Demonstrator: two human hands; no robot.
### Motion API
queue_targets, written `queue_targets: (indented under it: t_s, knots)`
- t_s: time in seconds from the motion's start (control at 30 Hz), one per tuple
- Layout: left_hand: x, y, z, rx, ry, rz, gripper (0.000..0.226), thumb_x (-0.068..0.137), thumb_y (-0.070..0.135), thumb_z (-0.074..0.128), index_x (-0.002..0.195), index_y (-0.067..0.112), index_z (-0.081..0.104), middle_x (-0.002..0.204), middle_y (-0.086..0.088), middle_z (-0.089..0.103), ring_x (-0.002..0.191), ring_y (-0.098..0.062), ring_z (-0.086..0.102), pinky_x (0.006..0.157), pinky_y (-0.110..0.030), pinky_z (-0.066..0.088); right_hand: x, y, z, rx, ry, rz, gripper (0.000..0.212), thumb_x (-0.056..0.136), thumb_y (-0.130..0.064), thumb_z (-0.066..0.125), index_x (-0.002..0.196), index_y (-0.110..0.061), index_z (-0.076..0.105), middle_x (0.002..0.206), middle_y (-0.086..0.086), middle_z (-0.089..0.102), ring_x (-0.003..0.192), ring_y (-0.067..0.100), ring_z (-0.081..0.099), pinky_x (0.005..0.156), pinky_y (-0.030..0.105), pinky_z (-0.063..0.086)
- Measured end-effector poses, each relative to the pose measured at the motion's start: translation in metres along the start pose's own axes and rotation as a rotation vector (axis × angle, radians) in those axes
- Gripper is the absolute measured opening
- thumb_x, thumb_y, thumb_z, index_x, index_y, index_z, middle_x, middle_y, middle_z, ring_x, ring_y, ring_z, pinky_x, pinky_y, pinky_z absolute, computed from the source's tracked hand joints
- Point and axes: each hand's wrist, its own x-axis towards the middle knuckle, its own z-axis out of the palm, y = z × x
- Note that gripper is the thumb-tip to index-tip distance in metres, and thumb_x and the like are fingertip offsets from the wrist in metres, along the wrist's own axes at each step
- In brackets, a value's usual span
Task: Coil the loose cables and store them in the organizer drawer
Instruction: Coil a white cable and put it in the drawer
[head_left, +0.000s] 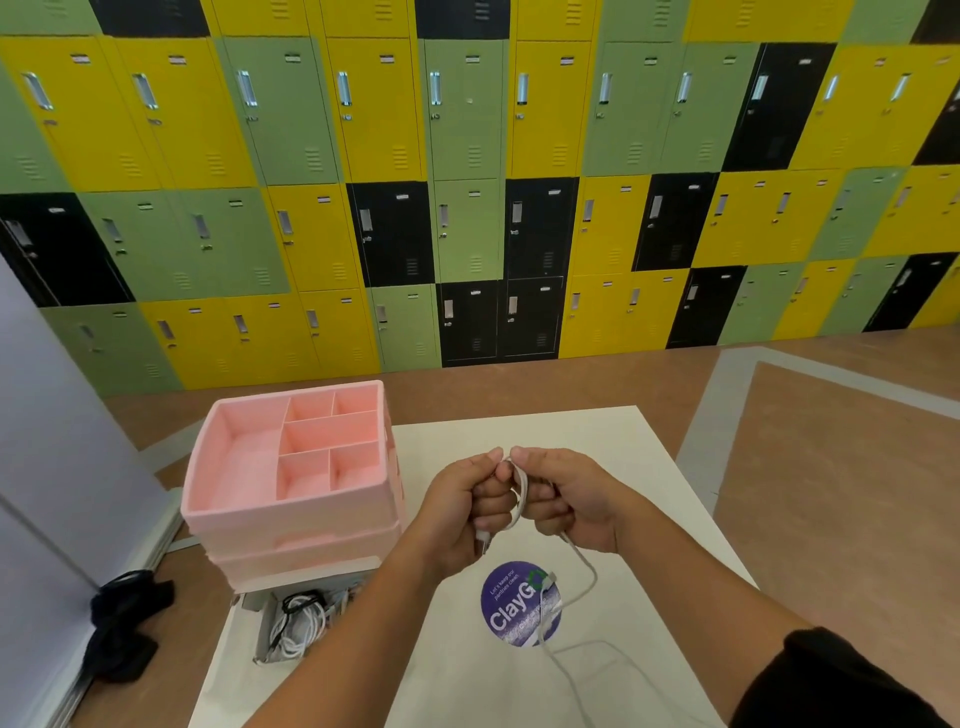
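Holds a white cable (521, 493) above the middle of the table (649, 467), close to the body and lifted off the surface, presumably so that each turn forms freely. Grips the small loops with the left hand (460, 506), fingers curled round them, one plug end poking out below the palm. Pinches the same loops from the other side with the right hand (574, 501), thumb and fingers closed on the cable, both thumbs almost touching at the top. Leaves the uncoiled tail hanging from the right hand, trailing across the round purple sticker (501, 618) and on toward the near edge of the table; judged as partly wound, with a good length yet to gather. Sets the pink organizer (291, 478) just to the left of the hands, open top tray facing up, within easy reach for storing. Shows, at the organizer's base, what appears to be a pulled-out drawer (261, 634) holding bundled black and white cables — likely the destination for this one. Calls for feeding the tail in with the right hand while clamping the loops with the left — otherwise risks the coil springing apart.
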Motion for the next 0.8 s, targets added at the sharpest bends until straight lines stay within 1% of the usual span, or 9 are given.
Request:
queue_targets:
  t_s: [0.07,0.17,0.33,0.43,0.53,0.6,0.7,0.73,0.8]
  knots:
    - [0.001,-0.001,0.002,-0.09,-0.025,-0.036,0.037,0.103,0.023,0.043,0.07,0.011,0.055,0.051,0.007,0.027,0.038,-0.003,0.023,0.033,-0.015,0.024,0.0,0.001,0.0,0.021,-0.008,-0.031,0.033,0.101,-0.035,0.051,0.085,-0.014,0.07,0.058,-0.002,0.024,0.053,0.01,0.01,0.045,0.02,0.01]
    - [0.003,-0.001,0.004,-0.153,-0.014,-0.069,0.04,0.104,0.025,0.043,0.068,0.012,0.055,0.05,0.007,0.027,0.036,-0.003,0.024,0.031,-0.014,0.024,0.001,0.001,0.002,-0.009,0.029,-0.071,0.032,0.101,-0.034,0.053,0.088,-0.012,0.071,0.058,-0.001,0.026,0.05,0.009,0.014,0.044,0.02,0.013]
    - [0.004,0.005,0.007,-0.169,0.053,-0.037,0.043,0.105,0.025,0.043,0.068,0.01,0.059,0.051,0.006,0.026,0.037,-0.003,0.023,0.033,-0.014,0.022,0.004,0.001,0.004,-0.013,0.102,-0.135,0.034,0.105,-0.03,0.049,0.088,-0.011,0.071,0.058,-0.001,0.03,0.048,0.009,0.02,0.042,0.019,0.016]
    - [0.006,0.007,0.007,-0.164,0.123,0.012,0.038,0.106,0.024,0.042,0.076,0.007,0.058,0.055,0.004,0.025,0.043,-0.005,0.022,0.037,-0.016,0.023,0.007,0.004,0.003,-0.024,0.195,-0.183,0.027,0.105,-0.025,0.048,0.086,-0.011,0.062,0.057,-0.001,0.032,0.047,0.009,0.022,0.04,0.019,0.017]
    - [0.009,0.007,0.005,-0.246,0.191,0.065,0.036,0.107,0.022,0.039,0.08,0.006,0.056,0.057,0.004,0.025,0.046,-0.006,0.021,0.041,-0.018,0.024,0.011,0.014,0.009,-0.123,0.295,-0.19,0.027,0.106,-0.023,0.047,0.086,-0.014,0.063,0.056,0.0,0.037,0.045,0.01,0.026,0.042,0.019,0.02]
    - [0.012,0.007,0.004,-0.29,0.228,0.091,0.034,0.107,0.02,0.039,0.083,0.004,0.057,0.058,0.003,0.026,0.046,-0.007,0.023,0.041,-0.019,0.027,0.014,0.023,0.013,-0.225,0.341,-0.175,0.032,0.107,-0.022,0.045,0.08,-0.016,0.061,0.057,0.001,0.041,0.043,0.011,0.029,0.043,0.02,0.021]
    - [0.016,0.003,0.004,-0.238,0.314,0.155,0.032,0.107,0.017,0.038,0.091,0.0,0.06,0.056,0.002,0.031,0.046,-0.008,0.029,0.042,-0.02,0.033,0.016,0.033,0.017,-0.429,0.415,-0.198,0.035,0.107,-0.021,0.042,0.08,-0.008,0.06,0.057,0.002,0.044,0.046,0.011,0.033,0.044,0.023,0.026]
    - [0.017,0.002,0.004,-0.224,0.342,0.182,0.031,0.107,0.017,0.038,0.094,-0.002,0.06,0.056,0.002,0.032,0.045,-0.008,0.03,0.042,-0.02,0.034,0.016,0.036,0.017,-0.49,0.426,-0.215,0.036,0.106,-0.021,0.042,0.08,-0.007,0.061,0.057,0.002,0.045,0.048,0.012,0.034,0.046,0.024,0.028]
    - [0.02,0.002,0.003,-0.235,0.383,0.21,0.031,0.107,0.017,0.039,0.099,-0.002,0.062,0.057,0.002,0.035,0.047,-0.008,0.032,0.044,-0.021,0.035,0.016,0.044,0.018,-0.585,0.389,-0.204,0.036,0.105,-0.022,0.042,0.077,-0.011,0.063,0.056,0.0,0.047,0.05,0.012,0.037,0.051,0.026,0.032]
